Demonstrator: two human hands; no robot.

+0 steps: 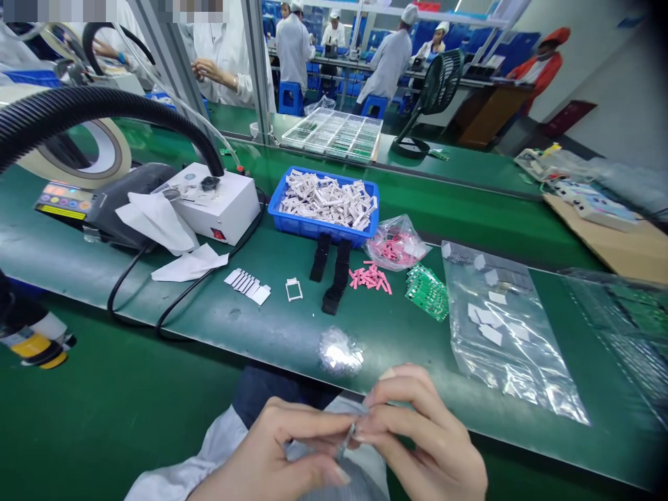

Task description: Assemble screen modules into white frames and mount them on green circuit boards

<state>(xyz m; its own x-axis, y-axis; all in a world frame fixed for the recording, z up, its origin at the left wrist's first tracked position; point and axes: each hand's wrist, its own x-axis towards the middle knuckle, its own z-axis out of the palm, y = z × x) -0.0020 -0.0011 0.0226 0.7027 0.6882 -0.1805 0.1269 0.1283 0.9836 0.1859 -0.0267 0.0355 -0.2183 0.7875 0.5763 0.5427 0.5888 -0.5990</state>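
Observation:
My left hand [284, 452] and my right hand [422, 435] meet low in the view, just in front of the table edge. Between their fingertips is a small thin flat piece [346, 442] with a glassy edge, seen nearly edge-on; fingers cover much of it. Both hands are closed in a pinch on it. Beyond them on the table lies a heap of shiny clear small pieces [340, 351]. A white rectangular frame [291, 282] lies farther back, with a row of white flat pieces [248, 285] left of it.
A blue bin [292, 224] holds many white plastic parts. Black straps [337, 282], pink strips [370, 277], green circuit boards [428, 292] and a clear plastic bag [514, 348] lie rightward. At left stand a white box machine [229, 216], a black hose [104, 104] and cables.

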